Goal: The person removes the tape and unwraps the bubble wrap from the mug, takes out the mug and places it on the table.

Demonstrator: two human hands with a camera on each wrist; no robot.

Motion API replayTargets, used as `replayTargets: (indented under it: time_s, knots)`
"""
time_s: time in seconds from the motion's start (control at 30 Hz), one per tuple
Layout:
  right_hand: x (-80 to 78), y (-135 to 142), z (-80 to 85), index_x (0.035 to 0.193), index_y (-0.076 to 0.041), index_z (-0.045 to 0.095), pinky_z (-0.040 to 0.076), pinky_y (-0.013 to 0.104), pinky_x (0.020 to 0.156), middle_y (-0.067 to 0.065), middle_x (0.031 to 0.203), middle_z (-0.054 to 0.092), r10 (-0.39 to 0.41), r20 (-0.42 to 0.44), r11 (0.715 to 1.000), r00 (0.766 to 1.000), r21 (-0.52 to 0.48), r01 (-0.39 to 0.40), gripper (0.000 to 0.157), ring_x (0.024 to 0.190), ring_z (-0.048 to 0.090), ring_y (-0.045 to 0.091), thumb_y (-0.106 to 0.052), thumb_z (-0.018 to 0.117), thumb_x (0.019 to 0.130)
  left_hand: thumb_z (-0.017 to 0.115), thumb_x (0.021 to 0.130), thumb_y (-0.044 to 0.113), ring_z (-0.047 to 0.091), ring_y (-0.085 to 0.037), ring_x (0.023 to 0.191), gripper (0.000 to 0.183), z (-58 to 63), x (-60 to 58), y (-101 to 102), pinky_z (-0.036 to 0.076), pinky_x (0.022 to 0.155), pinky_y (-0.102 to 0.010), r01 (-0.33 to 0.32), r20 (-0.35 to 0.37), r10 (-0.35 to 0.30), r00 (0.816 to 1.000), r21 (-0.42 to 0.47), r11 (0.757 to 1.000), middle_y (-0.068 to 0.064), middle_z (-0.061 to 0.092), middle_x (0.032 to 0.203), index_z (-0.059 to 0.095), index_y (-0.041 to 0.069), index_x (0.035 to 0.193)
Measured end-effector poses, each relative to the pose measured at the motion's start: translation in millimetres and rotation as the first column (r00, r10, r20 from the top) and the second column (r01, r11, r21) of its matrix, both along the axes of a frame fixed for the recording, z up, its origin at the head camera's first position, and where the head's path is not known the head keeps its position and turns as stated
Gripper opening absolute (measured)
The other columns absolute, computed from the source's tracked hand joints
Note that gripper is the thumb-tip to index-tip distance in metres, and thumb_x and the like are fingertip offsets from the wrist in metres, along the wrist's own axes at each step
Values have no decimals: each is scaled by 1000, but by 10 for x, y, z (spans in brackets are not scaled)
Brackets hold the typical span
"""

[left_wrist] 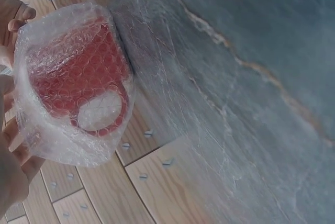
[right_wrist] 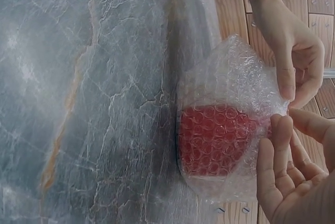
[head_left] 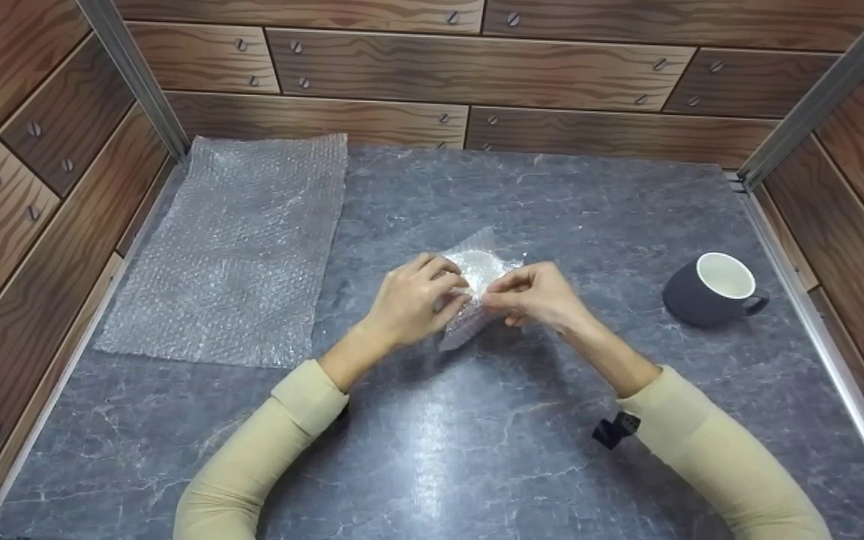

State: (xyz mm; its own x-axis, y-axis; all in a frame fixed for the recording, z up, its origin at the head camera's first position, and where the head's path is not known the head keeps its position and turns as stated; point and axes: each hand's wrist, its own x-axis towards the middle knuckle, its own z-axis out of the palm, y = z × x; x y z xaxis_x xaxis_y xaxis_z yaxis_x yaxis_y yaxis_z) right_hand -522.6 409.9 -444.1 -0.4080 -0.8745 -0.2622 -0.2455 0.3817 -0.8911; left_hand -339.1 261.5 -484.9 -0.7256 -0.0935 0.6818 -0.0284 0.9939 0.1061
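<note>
A red mug with its handle toward the left wrist camera stands inside a bubble wrap on the table. My left hand pinches the gathered wrap above the mug between thumb and fingers. From the other side, the fingertips of my right hand pinch the same gathered edge, close to the left fingertips. Corners of the wrap stick out at the far and near sides. Through the film, the mug's red side shows clearly in both wrist views.
A large flat sheet of bubble wrap lies on the left of the grey marbled table. A dark mug with a white inside stands upright at the right, handle to the right. Wood-patterned walls enclose the back and sides.
</note>
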Motion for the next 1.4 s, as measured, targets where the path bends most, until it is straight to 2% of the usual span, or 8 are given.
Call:
replayTargets:
  time_s: [0.3,0.6,0.83,1.13,1.4]
  knots:
    - [46,-20,-29,102,5,77,56,20,50,-4,72,74,-17,-46,999,999,-30,15,25,52,62,7,-14,86,87,77,93,41,70,-21,111,28,-14,18,2,64,90,-34,-26,49,25,998,7,1000,-2,75,119,77,17,109]
    - [62,1,-36,103,7,76,53,19,50,-5,71,71,-5,-98,997,995,-73,-2,26,54,59,5,-14,83,90,74,94,44,69,-23,119,31,-4,4,7,63,97,-36,-42,114,39,993,22,999,-1,75,125,78,19,113]
    - [82,23,-64,102,7,76,54,18,52,-5,72,69,0,-100,992,995,-123,-12,24,59,58,6,-13,82,91,72,97,47,69,-23,122,33,9,0,10,64,96,-37,-60,159,50,986,62,996,0,75,126,80,20,113]
    - [83,14,-68,105,10,74,55,19,55,-2,75,69,16,-89,992,996,-122,-27,25,63,59,6,-12,79,93,72,97,46,68,-23,122,32,23,-6,3,64,94,-37,-56,175,42,984,77,996,0,75,126,80,20,112]
    - [111,20,-57,106,8,75,57,21,60,-6,80,70,19,-100,994,995,-105,-30,22,66,60,5,-11,77,95,71,97,47,69,-22,121,32,25,-7,5,65,91,-36,-54,184,40,982,70,996,0,75,126,80,20,112]
